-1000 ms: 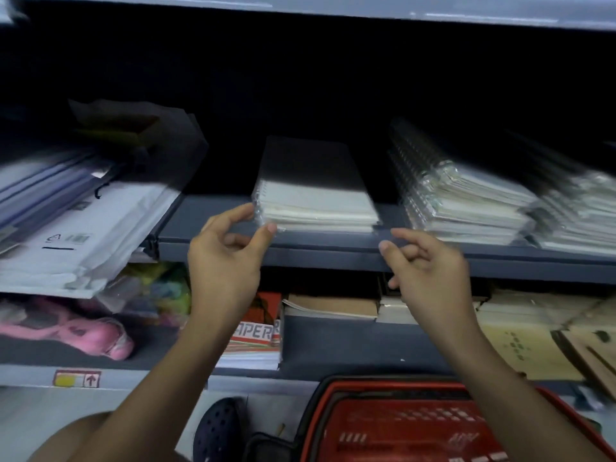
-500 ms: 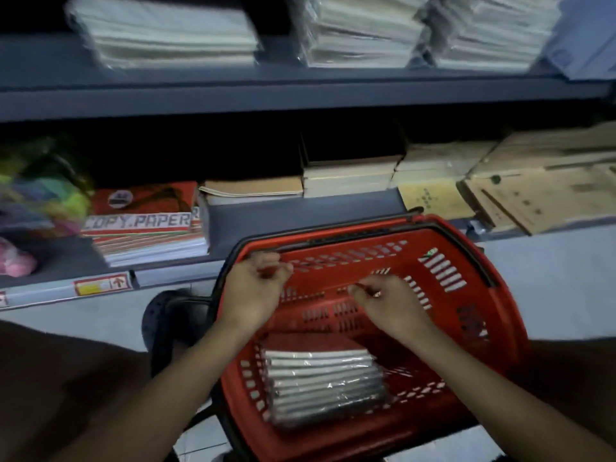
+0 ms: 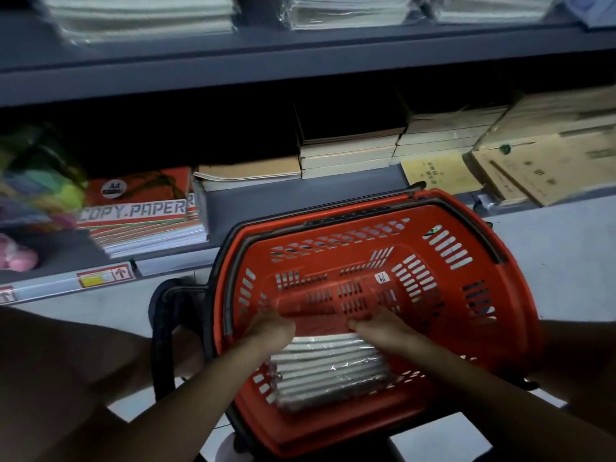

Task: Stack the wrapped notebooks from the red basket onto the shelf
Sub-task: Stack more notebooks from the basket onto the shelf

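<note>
The red basket [image 3: 500,295] sits low in front of me, below the shelves. Inside it lies a pack of wrapped notebooks [image 3: 330,368], white edges under clear plastic. My left hand [image 3: 270,328] and my right hand [image 3: 383,328] rest on the pack's far end, fingers curled down over its edge and partly hidden. At the top of the view the grey shelf [image 3: 300,61] carries a stack of wrapped notebooks [image 3: 143,15] on the left and further wrapped stacks [image 3: 346,11] to its right.
The lower shelf holds copy paper reams [image 3: 140,211], brown notebooks [image 3: 350,151] and brown envelopes [image 3: 533,168]. Colourful soft items [image 3: 36,181] lie at the far left. A dark stool [image 3: 163,315] stands under the basket's left side.
My view dropped from the upper shelf down to the basket. Both hands left the shelved stack, came down into the basket and closed over the far end of the wrapped pack.
</note>
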The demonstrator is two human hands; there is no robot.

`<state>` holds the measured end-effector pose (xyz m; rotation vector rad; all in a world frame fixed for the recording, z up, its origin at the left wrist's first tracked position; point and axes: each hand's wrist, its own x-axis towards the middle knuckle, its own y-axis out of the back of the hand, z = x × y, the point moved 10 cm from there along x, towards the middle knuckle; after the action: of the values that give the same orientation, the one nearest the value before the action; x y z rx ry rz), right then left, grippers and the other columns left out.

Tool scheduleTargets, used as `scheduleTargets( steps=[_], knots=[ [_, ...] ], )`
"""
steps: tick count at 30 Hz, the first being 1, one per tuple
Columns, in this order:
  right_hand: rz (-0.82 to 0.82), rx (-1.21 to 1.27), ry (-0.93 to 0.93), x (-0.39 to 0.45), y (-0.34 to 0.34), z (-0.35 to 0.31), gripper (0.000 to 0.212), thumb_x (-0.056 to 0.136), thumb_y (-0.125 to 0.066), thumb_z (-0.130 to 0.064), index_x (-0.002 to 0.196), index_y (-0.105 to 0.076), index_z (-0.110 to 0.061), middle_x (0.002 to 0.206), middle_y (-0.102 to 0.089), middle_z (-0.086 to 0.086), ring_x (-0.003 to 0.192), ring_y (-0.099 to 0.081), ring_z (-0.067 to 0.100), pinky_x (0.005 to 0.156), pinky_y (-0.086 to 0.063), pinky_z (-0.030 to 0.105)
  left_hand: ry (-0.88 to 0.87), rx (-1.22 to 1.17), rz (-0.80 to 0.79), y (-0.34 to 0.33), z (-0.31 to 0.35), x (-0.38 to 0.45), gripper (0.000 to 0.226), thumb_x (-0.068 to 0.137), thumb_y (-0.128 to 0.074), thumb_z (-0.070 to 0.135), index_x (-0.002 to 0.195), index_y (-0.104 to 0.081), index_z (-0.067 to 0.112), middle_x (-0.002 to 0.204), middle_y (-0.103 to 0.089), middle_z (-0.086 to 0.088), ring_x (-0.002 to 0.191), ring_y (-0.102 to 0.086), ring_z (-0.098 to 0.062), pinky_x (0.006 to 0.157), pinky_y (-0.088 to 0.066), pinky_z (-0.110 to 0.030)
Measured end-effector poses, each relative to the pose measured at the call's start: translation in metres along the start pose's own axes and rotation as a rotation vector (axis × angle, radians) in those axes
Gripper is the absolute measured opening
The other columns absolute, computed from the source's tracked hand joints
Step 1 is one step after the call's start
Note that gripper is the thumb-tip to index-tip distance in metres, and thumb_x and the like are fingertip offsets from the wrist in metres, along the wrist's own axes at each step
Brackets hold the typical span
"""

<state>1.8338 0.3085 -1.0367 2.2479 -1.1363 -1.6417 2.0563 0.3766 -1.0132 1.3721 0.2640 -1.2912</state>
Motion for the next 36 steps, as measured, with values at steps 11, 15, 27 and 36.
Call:
scheduleTargets(
  steps=[11,15,27,36],
  knots=[
    [0.23,0.357,-0.048,-0.06,0.028,-0.002,0.015,0.087,-0.063,-0.019,0.078,-0.072,-0.01,0.071,-0.071,0.005,0.072,-0.066,0.025,0.075,-0.053,0.039,0.062,-0.546,0.068,0.02,0.002,-0.036,0.024,0.092,-0.055,0.013,0.112,-0.067,0.007,0.102,-0.072,-0.008,0.092,-0.069,-0.024,0.082,-0.057,-0.032],
    [0.162,0.621,0.011,-0.117,0.058,-0.033,0.013,0.098,-0.054,-0.008,0.093,-0.066,-0.009,0.083,-0.073,0.018,0.075,-0.074,0.041,0.066,-0.059,0.04,-0.107,-0.997,-0.023,0.054,0.033,-0.085,0.018,0.091,-0.055,-0.003,0.095,-0.072,-0.002,0.084,-0.077,-0.009,0.078,-0.075,-0.019,0.068,-0.057,-0.026],
    [0.371,1.128,0.424,-0.267,0.158,-0.092,0.018,0.092,-0.066,-0.009,0.106,-0.064,0.003,0.088,-0.074,0.024,0.058,-0.07,0.031,0.05,-0.057,0.033,-0.748,-1.471,-0.232,0.155,0.086,-0.211,0.051,0.077,-0.066,0.0,0.128,-0.058,-0.001,0.133,-0.062,-0.025,0.128,-0.058,-0.034,0.113,-0.04,-0.047],
    [0.259,1.077,0.873,-0.273,0.162,-0.193,0.025,0.097,-0.058,-0.008,0.12,-0.062,-0.017,0.097,-0.074,0.015,0.05,-0.055,0.022,0.04,-0.039,0.027,-0.981,-1.487,-0.008,0.237,0.062,-0.236,0.049,0.085,-0.058,0.004,0.134,-0.057,0.001,0.126,-0.069,-0.016,0.119,-0.065,-0.026,0.1,-0.05,-0.031]
  ],
)
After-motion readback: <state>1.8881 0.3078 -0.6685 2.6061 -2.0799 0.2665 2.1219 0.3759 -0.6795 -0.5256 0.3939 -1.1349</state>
